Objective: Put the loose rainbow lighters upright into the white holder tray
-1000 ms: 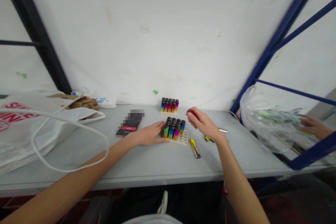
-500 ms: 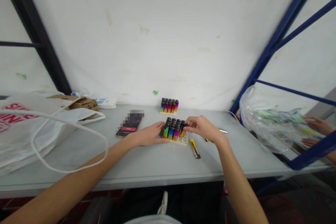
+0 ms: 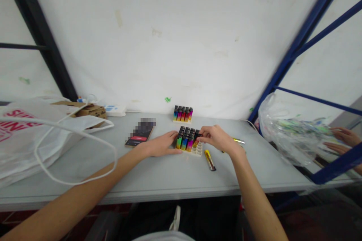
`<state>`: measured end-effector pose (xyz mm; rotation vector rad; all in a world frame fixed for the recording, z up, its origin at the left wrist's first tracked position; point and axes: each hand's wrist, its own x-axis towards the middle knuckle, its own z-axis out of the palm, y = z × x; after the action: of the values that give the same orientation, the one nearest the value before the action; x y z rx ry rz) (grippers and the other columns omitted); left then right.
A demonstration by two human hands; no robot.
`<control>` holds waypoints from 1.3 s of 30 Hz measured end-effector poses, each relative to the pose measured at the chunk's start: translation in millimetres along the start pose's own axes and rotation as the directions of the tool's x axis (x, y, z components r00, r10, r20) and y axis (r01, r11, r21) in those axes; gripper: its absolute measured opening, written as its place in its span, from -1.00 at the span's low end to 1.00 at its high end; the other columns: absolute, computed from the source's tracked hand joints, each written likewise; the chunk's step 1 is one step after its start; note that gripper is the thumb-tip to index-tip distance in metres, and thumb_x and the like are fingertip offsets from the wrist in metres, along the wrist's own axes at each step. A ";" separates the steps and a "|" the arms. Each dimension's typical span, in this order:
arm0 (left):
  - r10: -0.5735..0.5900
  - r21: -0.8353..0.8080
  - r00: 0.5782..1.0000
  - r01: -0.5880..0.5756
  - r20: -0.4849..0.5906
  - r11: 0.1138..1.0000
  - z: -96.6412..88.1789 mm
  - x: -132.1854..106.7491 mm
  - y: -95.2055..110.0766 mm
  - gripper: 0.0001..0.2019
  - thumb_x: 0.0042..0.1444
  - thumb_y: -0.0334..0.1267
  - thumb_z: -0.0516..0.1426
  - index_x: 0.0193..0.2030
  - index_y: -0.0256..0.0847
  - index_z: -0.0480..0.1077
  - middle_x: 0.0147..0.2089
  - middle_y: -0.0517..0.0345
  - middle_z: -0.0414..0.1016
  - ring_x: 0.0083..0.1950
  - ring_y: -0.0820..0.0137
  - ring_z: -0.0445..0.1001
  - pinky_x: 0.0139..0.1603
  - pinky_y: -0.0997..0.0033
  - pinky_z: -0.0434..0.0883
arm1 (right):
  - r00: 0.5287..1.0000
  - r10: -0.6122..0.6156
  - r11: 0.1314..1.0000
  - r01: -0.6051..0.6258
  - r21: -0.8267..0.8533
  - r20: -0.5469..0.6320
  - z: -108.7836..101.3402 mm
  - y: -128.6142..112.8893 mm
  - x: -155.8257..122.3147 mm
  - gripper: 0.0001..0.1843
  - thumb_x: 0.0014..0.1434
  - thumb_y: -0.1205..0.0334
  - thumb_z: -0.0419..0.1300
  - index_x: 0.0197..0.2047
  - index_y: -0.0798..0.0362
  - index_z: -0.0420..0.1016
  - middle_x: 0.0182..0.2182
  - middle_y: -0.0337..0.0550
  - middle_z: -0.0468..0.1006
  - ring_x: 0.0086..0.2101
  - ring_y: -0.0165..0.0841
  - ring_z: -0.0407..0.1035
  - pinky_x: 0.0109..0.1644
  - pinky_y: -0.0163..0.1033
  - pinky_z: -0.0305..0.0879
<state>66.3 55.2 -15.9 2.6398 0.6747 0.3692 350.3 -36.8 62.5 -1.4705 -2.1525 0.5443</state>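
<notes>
In front of me, a white tray with round-edged slots (image 3: 197, 153) holds several upright lighters (image 3: 184, 143) with black tops and rainbow-coloured bodies. My left hand (image 3: 164, 144) is closed around the tray's left side, thumb at the near corner and fingers toward the back. At the right side, my right hand (image 3: 212, 135) pinches a lighter (image 3: 195, 142) by its dark top, its lower end in or just over a slot. Bare slots show at the tray's near right corner. A loose yellow lighter (image 3: 209, 160) lies on the table just right of the tray.
Behind stands a second filled lighter tray (image 3: 182, 122). More loose lighters (image 3: 239, 141) lie beyond my right wrist. To the left are a phone (image 3: 140, 132), a white plastic bag (image 3: 25, 139) and a looping cable (image 3: 115, 158). Another person's hands (image 3: 343, 139) show at far right near clear plastic (image 3: 283, 135).
My right hand has shifted very slightly, and the lighter it pinches sits a little lower and further back against the row. My left hand and the tray stay in place.
</notes>
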 end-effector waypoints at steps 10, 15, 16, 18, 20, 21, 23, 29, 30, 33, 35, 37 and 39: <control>0.008 -0.001 1.000 -0.008 -0.015 1.000 0.0 0.6 -1.5 -0.17 0.36 0.31 0.18 0.54 -0.23 0.18 0.54 -0.21 0.28 0.54 -0.05 0.28 0.58 0.07 0.19 | 0.979 0.195 0.959 -0.178 -0.220 0.059 -1.3 5.0 -7.4 -0.63 0.15 -0.04 0.51 -0.51 0.02 0.62 -0.55 -0.10 0.64 -0.54 -0.30 0.44 -0.42 -0.22 0.24; 0.022 0.008 1.000 -0.021 -0.012 1.000 -0.1 0.7 -1.1 -0.19 0.37 0.29 0.17 0.54 -0.22 0.18 0.53 -0.20 0.28 0.54 -0.03 0.28 0.59 0.10 0.18 | 0.903 0.391 0.876 -0.305 -0.375 0.178 3.3 13.1 -13.5 -0.71 -0.06 0.03 0.59 -0.49 0.03 0.68 -0.52 -0.10 0.65 -0.55 -0.30 0.44 -0.46 -0.24 0.20; 0.014 0.011 1.000 -0.014 -0.006 1.000 0.0 0.7 -1.1 -0.18 0.38 0.29 0.17 0.54 -0.23 0.16 0.55 -0.21 0.26 0.55 -0.03 0.27 0.59 0.10 0.17 | 0.892 0.411 0.860 -0.311 -0.404 0.186 5.1 14.4 -13.1 -0.70 -0.09 0.02 0.59 -0.49 0.03 0.67 -0.51 -0.09 0.65 -0.54 -0.29 0.45 -0.46 -0.24 0.20; -0.001 0.018 1.000 0.001 0.004 1.000 0.4 0.7 -1.2 -0.17 0.38 0.29 0.16 0.55 -0.25 0.15 0.56 -0.24 0.24 0.57 -0.03 0.24 0.60 0.10 0.15 | 0.876 0.428 0.844 -0.301 -0.444 0.221 8.1 17.0 -11.4 -0.71 -0.09 0.04 0.57 -0.53 0.03 0.64 -0.52 -0.09 0.64 -0.52 -0.27 0.48 -0.46 -0.24 0.19; -0.002 0.018 1.000 0.002 0.001 1.000 0.7 0.6 -1.4 -0.17 0.37 0.30 0.16 0.54 -0.25 0.16 0.55 -0.23 0.25 0.57 -0.03 0.24 0.60 0.11 0.15 | 0.874 0.416 0.847 -0.271 -0.458 0.252 8.6 20.2 -10.1 -0.78 -0.02 0.14 0.51 -0.54 0.03 0.62 -0.52 -0.07 0.65 -0.49 -0.24 0.50 -0.45 -0.24 0.18; 0.003 0.016 1.000 -0.003 -0.002 1.000 0.8 0.5 -1.5 -0.18 0.37 0.30 0.16 0.53 -0.24 0.17 0.55 -0.22 0.27 0.56 -0.03 0.25 0.59 0.12 0.16 | 0.883 0.400 0.850 -0.257 -0.459 0.246 7.4 22.0 -10.1 -0.83 0.02 0.20 0.48 -0.51 0.03 0.63 -0.49 -0.06 0.66 -0.47 -0.23 0.52 -0.44 -0.24 0.19; 0.011 0.012 1.000 -0.011 -0.010 1.000 0.9 0.4 -1.9 -0.19 0.37 0.31 0.16 0.53 -0.22 0.18 0.54 -0.21 0.28 0.55 -0.03 0.27 0.59 0.11 0.17 | 0.915 0.356 0.867 -0.246 -0.434 0.191 1.9 25.8 -11.6 -0.96 0.12 0.27 0.40 -0.37 0.04 0.67 -0.41 -0.03 0.71 -0.40 -0.22 0.56 -0.40 -0.26 0.24; 0.008 0.009 1.000 -0.008 -0.006 1.000 0.8 0.3 -2.9 -0.16 0.36 0.33 0.15 0.53 -0.25 0.17 0.55 -0.25 0.26 0.55 -0.05 0.26 0.59 0.07 0.17 | 0.984 0.179 0.971 -0.178 -0.158 -0.005 -22.3 33.6 -16.9 -0.69 0.47 0.09 0.15 0.07 0.06 0.62 -0.20 -0.01 0.73 -0.43 -0.30 0.57 -0.18 -0.21 0.44; 0.005 0.005 1.000 -0.005 -0.005 1.000 0.5 0.4 -2.5 -0.16 0.36 0.33 0.16 0.53 -0.24 0.17 0.55 -0.24 0.26 0.56 -0.05 0.26 0.59 0.08 0.18 | 0.990 0.127 0.979 -0.135 -0.153 -0.059 -24.7 34.0 -16.2 -0.68 0.46 0.06 0.16 0.07 0.05 0.64 -0.18 -0.02 0.72 -0.38 -0.28 0.59 -0.10 -0.19 0.45; -0.010 -0.005 1.000 0.010 0.004 1.000 -0.9 0.6 -0.2 -0.17 0.35 0.30 0.17 0.52 -0.26 0.19 0.54 -0.23 0.27 0.56 -0.05 0.26 0.60 0.10 0.18 | 0.976 0.027 0.994 -0.048 -0.094 -0.215 -27.3 33.6 -12.2 -0.67 0.32 -0.02 0.34 0.02 -0.01 0.67 -0.16 -0.07 0.71 -0.23 -0.22 0.59 -0.01 -0.15 0.43; -0.015 -0.013 1.000 0.015 0.007 1.000 -2.1 0.5 1.7 -0.18 0.35 0.28 0.18 0.51 -0.27 0.20 0.53 -0.24 0.28 0.56 -0.06 0.26 0.60 0.09 0.18 | 0.962 0.029 0.999 -0.018 0.043 -0.272 -26.0 32.2 -9.3 -0.60 0.19 -0.09 0.43 -0.05 0.01 0.65 -0.17 -0.09 0.70 -0.24 -0.23 0.57 -0.07 -0.16 0.43; -0.014 -0.020 1.000 0.014 0.011 1.000 -2.9 0.4 3.0 -0.19 0.35 0.26 0.19 0.51 -0.28 0.21 0.53 -0.25 0.28 0.56 -0.07 0.26 0.60 0.08 0.18 | 0.959 0.042 0.982 0.012 0.189 -0.279 -23.7 29.7 -7.1 -0.56 0.12 -0.13 0.47 -0.15 0.04 0.61 -0.23 -0.11 0.67 -0.31 -0.27 0.52 -0.17 -0.18 0.40; -0.015 -0.019 1.000 0.016 0.020 1.000 -3.1 0.3 3.4 -0.20 0.36 0.26 0.18 0.51 -0.29 0.20 0.53 -0.26 0.27 0.56 -0.06 0.26 0.60 0.08 0.17 | 0.962 0.036 0.957 0.044 0.286 -0.270 -21.5 25.9 -5.9 -0.56 0.10 -0.13 0.48 -0.20 0.05 0.58 -0.29 -0.14 0.64 -0.37 -0.32 0.46 -0.23 -0.19 0.36</control>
<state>66.8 53.6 -11.7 2.6152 0.6814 0.3431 384.1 -32.1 64.3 -1.2954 -1.7777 0.5897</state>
